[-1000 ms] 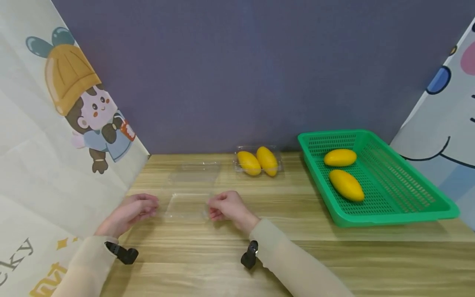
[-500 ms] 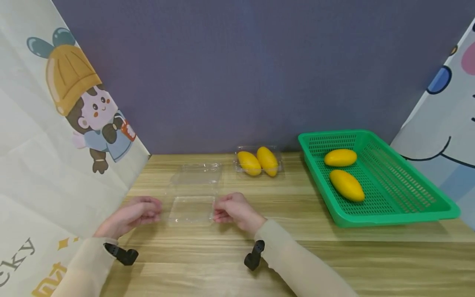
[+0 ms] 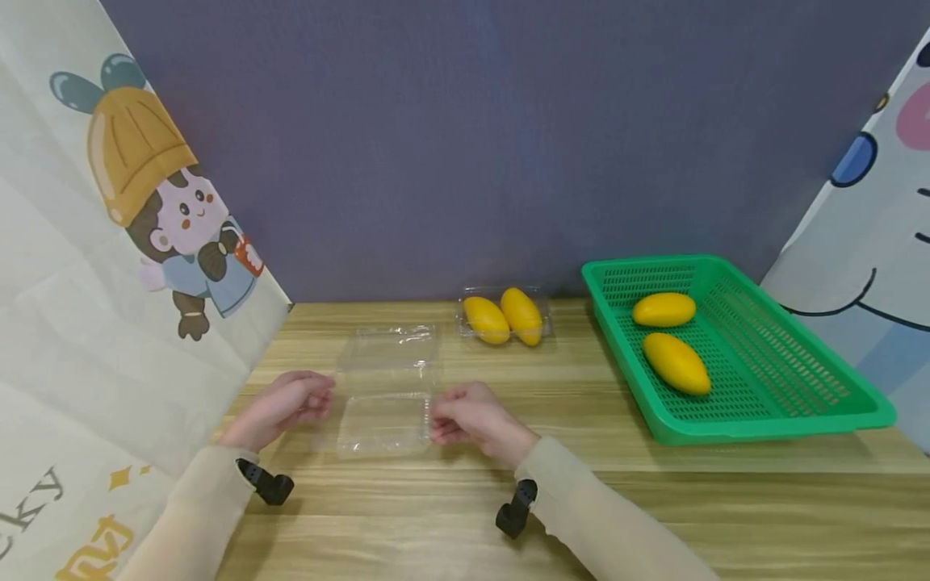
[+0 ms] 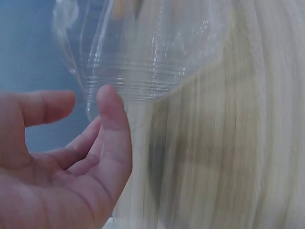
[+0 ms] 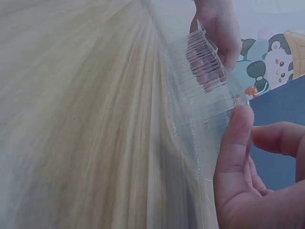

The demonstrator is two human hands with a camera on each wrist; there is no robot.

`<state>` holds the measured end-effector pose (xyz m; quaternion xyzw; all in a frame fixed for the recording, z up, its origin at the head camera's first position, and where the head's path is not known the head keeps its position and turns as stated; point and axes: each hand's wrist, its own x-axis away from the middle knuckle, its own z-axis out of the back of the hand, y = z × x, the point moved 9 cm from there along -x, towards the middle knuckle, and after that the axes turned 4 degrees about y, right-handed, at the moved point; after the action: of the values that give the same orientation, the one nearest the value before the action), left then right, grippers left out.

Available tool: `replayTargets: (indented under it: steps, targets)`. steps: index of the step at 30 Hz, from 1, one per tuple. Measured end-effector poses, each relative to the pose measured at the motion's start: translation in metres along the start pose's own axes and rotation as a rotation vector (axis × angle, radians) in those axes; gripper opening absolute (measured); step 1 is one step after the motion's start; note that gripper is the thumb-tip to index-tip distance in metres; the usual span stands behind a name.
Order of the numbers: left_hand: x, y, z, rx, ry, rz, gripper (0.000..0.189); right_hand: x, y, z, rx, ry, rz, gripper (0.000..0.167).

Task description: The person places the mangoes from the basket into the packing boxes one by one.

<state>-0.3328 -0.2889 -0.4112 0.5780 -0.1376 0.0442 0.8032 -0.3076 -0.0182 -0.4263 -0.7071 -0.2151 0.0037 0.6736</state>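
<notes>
An empty clear plastic clamshell box [image 3: 385, 424] lies unfolded on the table, one half behind the other. My right hand [image 3: 475, 421] pinches the right edge of its nearer half between thumb and fingers. In the right wrist view, the thumb [image 5: 236, 138] lies against the ribbed side wall of the plastic. My left hand [image 3: 286, 407] is at the box's left side, fingers loosely bent. The left wrist view has its thumb and forefinger apart, with one fingertip [image 4: 109, 98] overlapping the ribbed edge and nothing gripped.
Another clear box [image 3: 548, 319] with two yellow mangoes [image 3: 487, 320] stands by the back wall. A green basket [image 3: 770, 432] at the right holds two more mangoes [image 3: 676, 363]. Printed cloth [image 3: 80, 323] borders the left side of the table.
The unfolded box has slid right and toward me along with my right hand. My left hand has followed to the right, staying beside it. The mangoes and basket have stayed put.
</notes>
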Motion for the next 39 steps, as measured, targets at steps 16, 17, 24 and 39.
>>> replayTargets:
  steps: [16,17,24,39]
  targets:
    - [-0.017,0.003,-0.012,0.078,0.047,-0.014,0.039,0.02,0.003,0.015,0.035,-0.046,-0.025,0.021]
    - [-0.018,0.003,-0.013,0.081,0.043,-0.014,0.039,0.021,0.003,0.016,0.039,-0.046,-0.027,0.021]
    - [-0.017,0.008,-0.016,0.134,0.044,-0.048,0.03,0.026,0.003,0.018,0.041,-0.037,-0.025,0.024]
    - [-0.02,0.019,-0.036,0.15,0.05,-0.117,0.034,0.033,0.006,0.041,0.072,0.004,-0.006,0.022]
